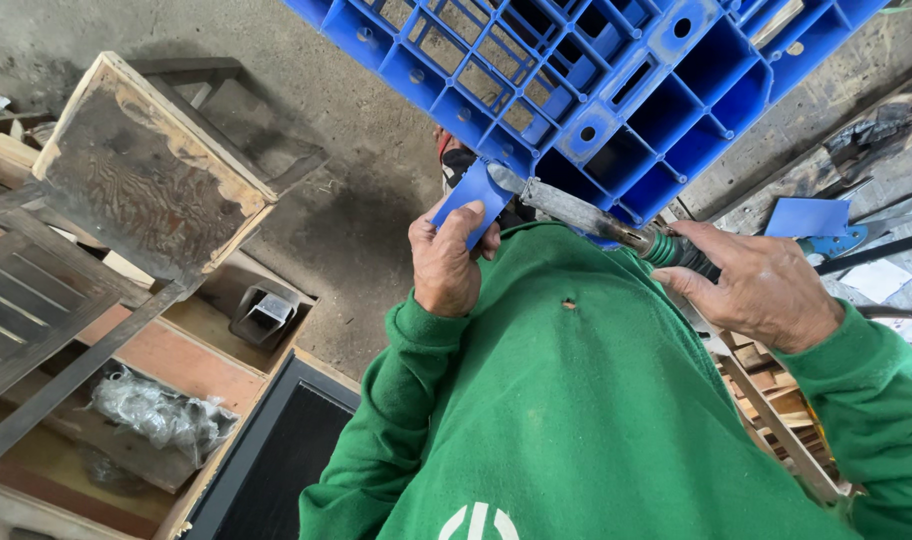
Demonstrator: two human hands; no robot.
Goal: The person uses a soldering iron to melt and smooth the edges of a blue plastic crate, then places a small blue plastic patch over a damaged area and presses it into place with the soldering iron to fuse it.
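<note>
A big blue plastic pallet (616, 80) leans over my lap, its ribbed underside facing me. My left hand (446, 262) pinches a flat blue plastic piece (473, 198) against the pallet's lower edge. My right hand (761, 285) grips the green handle (676, 250) of a tool with a long, dirty metal blade (566, 205). The blade's tip rests on the blue piece just above my left fingers. My green sweatshirt fills the lower middle of the view.
A worn wooden board (141, 165) and dark slatted wood (26, 300) lie at left. Below them a wooden box holds crumpled plastic (156, 410) and a small metal part (266, 310). A black panel (276, 460) stands beside my arm. Another blue plastic scrap (806, 217) lies at right.
</note>
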